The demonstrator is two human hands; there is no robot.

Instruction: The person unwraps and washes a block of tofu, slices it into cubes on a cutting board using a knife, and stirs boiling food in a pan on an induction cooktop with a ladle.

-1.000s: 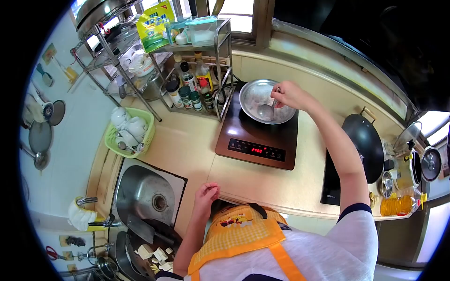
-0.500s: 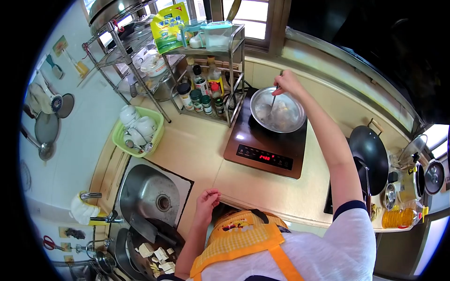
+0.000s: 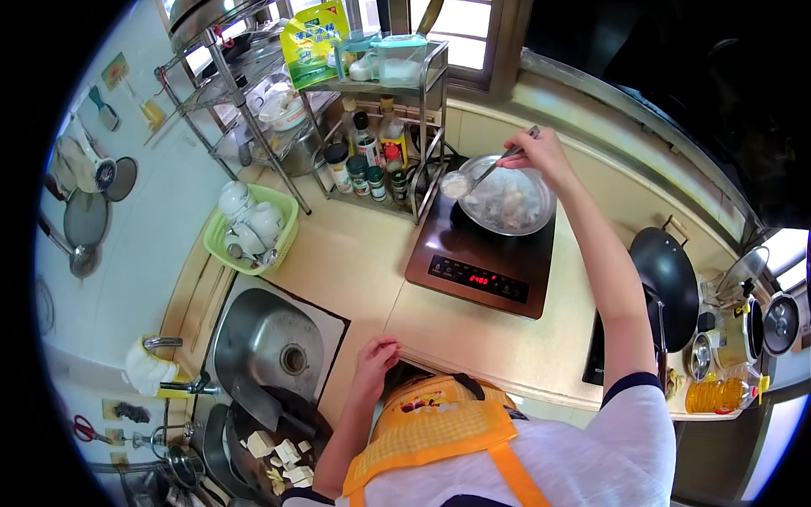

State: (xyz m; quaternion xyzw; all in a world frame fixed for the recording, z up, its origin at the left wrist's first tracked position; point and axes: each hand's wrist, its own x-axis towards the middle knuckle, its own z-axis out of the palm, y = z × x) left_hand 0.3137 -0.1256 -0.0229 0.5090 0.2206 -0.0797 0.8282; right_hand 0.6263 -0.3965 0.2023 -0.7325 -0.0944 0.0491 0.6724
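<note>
My right hand [image 3: 541, 156] grips the handle of a metal ladle [image 3: 488, 172]. The ladle's bowl, with whitish, frothy liquid in it, is held out over the left rim of a steaming metal pot [image 3: 551, 216]. Pieces of food in cloudy liquid fill the pot, though steam blurs them. Beneath it is an induction cooker [image 3: 422, 245] with a lit red display. My left hand [image 3: 378, 359] hovers by the counter's front edge near the sink, fingers curled together, with nothing visible in them.
A sink [image 3: 245, 325] lies left, below a green basket [image 3: 291, 232] of white crockery. White cut blocks rest on a dark board [image 3: 253, 427] at lower left. A seasoning rack [image 3: 414, 127] stands behind the cooker's left side. On the right are a black wok [image 3: 663, 279] and an oil bottle [image 3: 714, 395].
My right hand has raised the ladle out of the pot and tilted it leftward, its bowl now past the left rim with frothy liquid in it. My left hand stays nearly still.
</note>
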